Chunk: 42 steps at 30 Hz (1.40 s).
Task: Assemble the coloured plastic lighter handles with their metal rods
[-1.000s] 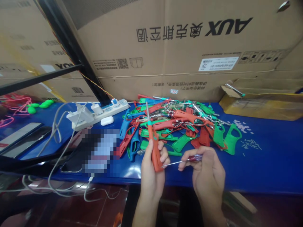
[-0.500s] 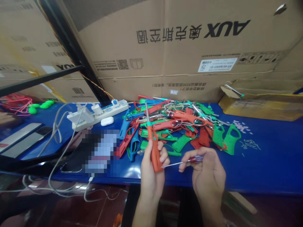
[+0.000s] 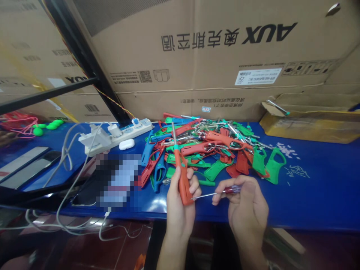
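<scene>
An orange lighter (image 3: 184, 185) with a teal collar and a metal tube stands nearly upright in my left hand (image 3: 181, 204), its fingers wrapped round the body. My right hand (image 3: 247, 208) is closed on the red and clear handle of a screwdriver (image 3: 232, 190). The screwdriver's thin shaft points left, and its tip meets the lower right edge of the orange body. Just beyond both hands lies a pile of red, green and blue lighter shells (image 3: 194, 149) with metal tubes and wires among them.
A white power strip (image 3: 129, 132) with plugs, a white earphone case (image 3: 126, 144), phones (image 3: 30, 168) and loose cables lie at the left. Small pale pieces (image 3: 285, 150) and thin pins (image 3: 298, 171) lie right of the pile, before an open carton (image 3: 312, 127).
</scene>
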Motion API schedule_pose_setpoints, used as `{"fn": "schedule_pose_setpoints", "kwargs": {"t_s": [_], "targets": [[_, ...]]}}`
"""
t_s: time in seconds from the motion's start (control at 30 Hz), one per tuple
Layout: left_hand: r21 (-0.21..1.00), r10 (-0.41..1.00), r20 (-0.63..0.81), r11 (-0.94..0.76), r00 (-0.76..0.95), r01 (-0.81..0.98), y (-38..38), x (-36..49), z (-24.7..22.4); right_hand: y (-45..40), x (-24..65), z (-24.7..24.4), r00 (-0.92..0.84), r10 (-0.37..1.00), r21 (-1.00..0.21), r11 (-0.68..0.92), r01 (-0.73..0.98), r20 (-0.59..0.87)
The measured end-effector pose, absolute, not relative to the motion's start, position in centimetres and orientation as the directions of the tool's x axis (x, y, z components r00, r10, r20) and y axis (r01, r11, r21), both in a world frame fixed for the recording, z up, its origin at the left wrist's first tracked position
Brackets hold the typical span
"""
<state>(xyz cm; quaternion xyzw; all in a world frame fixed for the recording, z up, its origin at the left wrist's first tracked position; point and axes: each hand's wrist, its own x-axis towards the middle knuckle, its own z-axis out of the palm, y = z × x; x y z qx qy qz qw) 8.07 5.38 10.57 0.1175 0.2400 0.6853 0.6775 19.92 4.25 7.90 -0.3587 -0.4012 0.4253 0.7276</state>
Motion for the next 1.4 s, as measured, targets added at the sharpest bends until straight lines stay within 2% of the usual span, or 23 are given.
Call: {"fn": "schedule_pose_setpoints", "kwargs": {"t_s": [0.43,0.77,1.0,1.23,1.4], "targets": [[0.527,0.980,-0.177,0.018,-0.089,-0.850,5.52,8.16,10.45,4.18,19.99,7.96,0.269,0.884,-0.820,0.458,-0.342,0.381],[0.572,0.976,-0.201,0.047,-0.085,-0.819,5.35,8.15,10.55,4.06,19.85,8.02,0.294,0.871,-0.823,0.476,-0.309,0.394],[0.554,0.976,-0.203,0.048,-0.079,-0.831,5.41,8.14,10.56,3.88,19.82,8.21,0.233,0.888,-0.831,0.456,-0.320,0.397],[0.504,0.978,-0.203,0.070,-0.039,-0.861,5.38,8.05,10.68,3.86,19.66,8.37,0.339,0.872,-0.831,0.459,-0.314,0.353],[0.501,0.981,-0.192,0.071,-0.031,-0.863,5.39,8.08,10.66,3.80,19.54,8.41,0.323,0.873,-0.833,0.462,-0.305,0.366]]}}
